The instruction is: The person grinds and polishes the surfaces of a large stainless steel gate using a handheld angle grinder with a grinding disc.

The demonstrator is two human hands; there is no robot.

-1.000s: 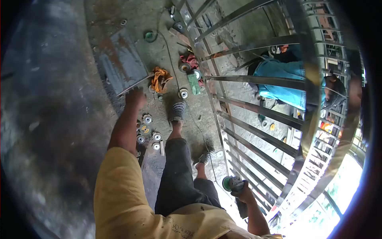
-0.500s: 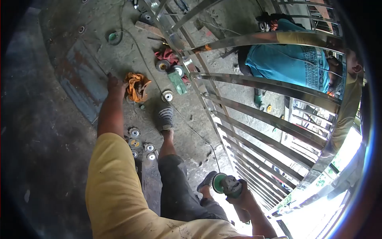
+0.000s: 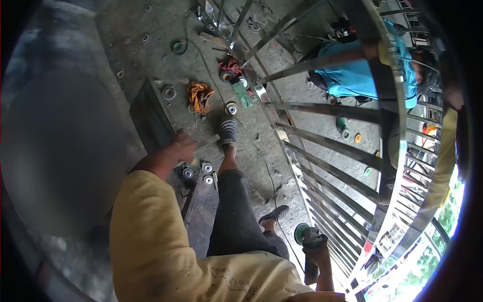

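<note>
My left hand (image 3: 185, 145) is closed at the near end of a dark metal sheet (image 3: 151, 113), which stands tilted up from the floor. My fingertips there are partly hidden. In my right hand (image 3: 318, 254) is an angle grinder (image 3: 313, 237) with a green disc (image 3: 301, 233), held low beside the metal railing (image 3: 332, 151). Several grinding discs (image 3: 207, 167) lie just right of my left hand. Beyond it, an orange cloth (image 3: 199, 97) lies on the floor, and a ring-shaped disc (image 3: 169, 92) rests near the sheet's far end.
Slanted bars of the railing fill the right side. Behind them a person in a blue shirt (image 3: 347, 70) bends down. A cable (image 3: 266, 168) crosses the floor by my feet. A red cloth (image 3: 230, 66) and a green packet (image 3: 243, 94) lie near the railing. A grey blur covers the left.
The metal sheet was lying flat and now stands tilted. My left hand has come nearer to me. The grinder is still in my right hand, and the view has shifted.
</note>
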